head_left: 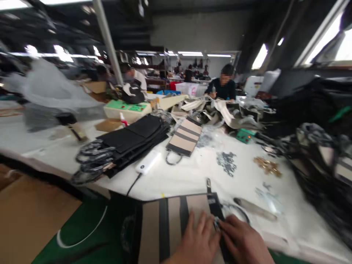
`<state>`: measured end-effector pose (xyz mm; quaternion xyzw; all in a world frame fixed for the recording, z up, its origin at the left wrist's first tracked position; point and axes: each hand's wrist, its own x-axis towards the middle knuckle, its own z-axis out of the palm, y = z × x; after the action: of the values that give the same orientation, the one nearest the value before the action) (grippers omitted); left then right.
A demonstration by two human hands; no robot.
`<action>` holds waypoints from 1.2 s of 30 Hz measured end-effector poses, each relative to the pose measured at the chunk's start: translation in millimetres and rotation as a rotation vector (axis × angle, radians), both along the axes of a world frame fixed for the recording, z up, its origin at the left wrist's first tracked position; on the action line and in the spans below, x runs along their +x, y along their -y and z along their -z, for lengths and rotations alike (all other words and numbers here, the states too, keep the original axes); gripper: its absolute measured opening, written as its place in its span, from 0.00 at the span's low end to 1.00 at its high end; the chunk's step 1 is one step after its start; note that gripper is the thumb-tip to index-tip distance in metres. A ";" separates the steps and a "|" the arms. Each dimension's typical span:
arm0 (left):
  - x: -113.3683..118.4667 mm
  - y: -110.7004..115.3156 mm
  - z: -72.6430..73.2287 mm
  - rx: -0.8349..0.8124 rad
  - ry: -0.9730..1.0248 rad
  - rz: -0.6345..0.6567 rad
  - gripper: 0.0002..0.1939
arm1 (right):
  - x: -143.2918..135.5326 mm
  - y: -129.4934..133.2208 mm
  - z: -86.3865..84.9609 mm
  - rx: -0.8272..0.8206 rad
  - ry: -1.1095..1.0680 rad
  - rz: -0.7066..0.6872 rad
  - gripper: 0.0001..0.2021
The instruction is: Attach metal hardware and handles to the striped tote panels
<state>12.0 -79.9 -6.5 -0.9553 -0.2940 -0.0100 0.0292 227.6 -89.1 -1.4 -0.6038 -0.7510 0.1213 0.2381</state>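
A beige panel with black stripes (173, 212) lies at the near table edge, in front of me. My left hand (199, 236) rests flat on it, fingers spread. Just to the right, my right hand (242, 236) pinches a small metal piece (216, 223) at the panel's black border. A dark loop handle (242, 211) curves out beyond my right hand. A small metal-tipped tab (209, 185) sticks up from the panel's far edge. Beside my right hand lies a tool with a long grey-brown handle (255, 209).
Black pieces (132, 135) are stacked left of a smaller striped panel (185, 135). Dark metal parts (227, 163), brass parts (267, 167) and a green box (245, 135) sit to the right. A person (222, 86) works across the table. Cardboard (33, 216) stands at lower left.
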 end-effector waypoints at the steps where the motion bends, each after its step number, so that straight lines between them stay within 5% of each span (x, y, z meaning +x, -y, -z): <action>1: 0.3 -0.2 -1.2 -0.073 0.032 -0.018 0.41 | 2.8 -1.4 -1.1 -0.068 0.045 -0.113 0.17; 6: 0.8 3.3 -8.4 -0.215 0.034 -0.110 0.44 | 8.0 -9.4 -14.8 -0.157 0.205 -0.187 0.16; 12: 4.0 1.2 -20.4 -0.259 0.002 -0.095 0.43 | 21.0 -17.2 -20.6 -0.110 0.068 -0.258 0.13; 18: 5.9 -3.5 -24.3 -0.308 0.009 -0.086 0.44 | 73.2 -40.4 -11.0 0.193 0.190 0.067 0.14; 25: 7.4 -2.9 -25.4 -0.332 0.034 -0.089 0.45 | 104.9 -62.0 10.6 0.046 0.240 0.033 0.21; 29: 7.6 -3.1 -26.6 -0.341 0.030 -0.096 0.44 | 106.4 -68.3 8.7 0.009 0.277 -0.048 0.19; 33: 7.2 -3.1 -26.3 -0.337 0.032 -0.097 0.44 | 98.8 -62.1 -13.5 0.031 -0.065 0.134 0.16; 36: 6.0 -3.5 -26.2 -0.338 0.036 -0.093 0.44 | 73.3 -55.0 -37.6 0.158 -0.727 0.334 0.13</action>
<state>18.0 -76.4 19.7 -0.9317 -0.3357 0.0236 -0.1368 301.0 -34.1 36.1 -0.6151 -0.5165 0.2282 0.5502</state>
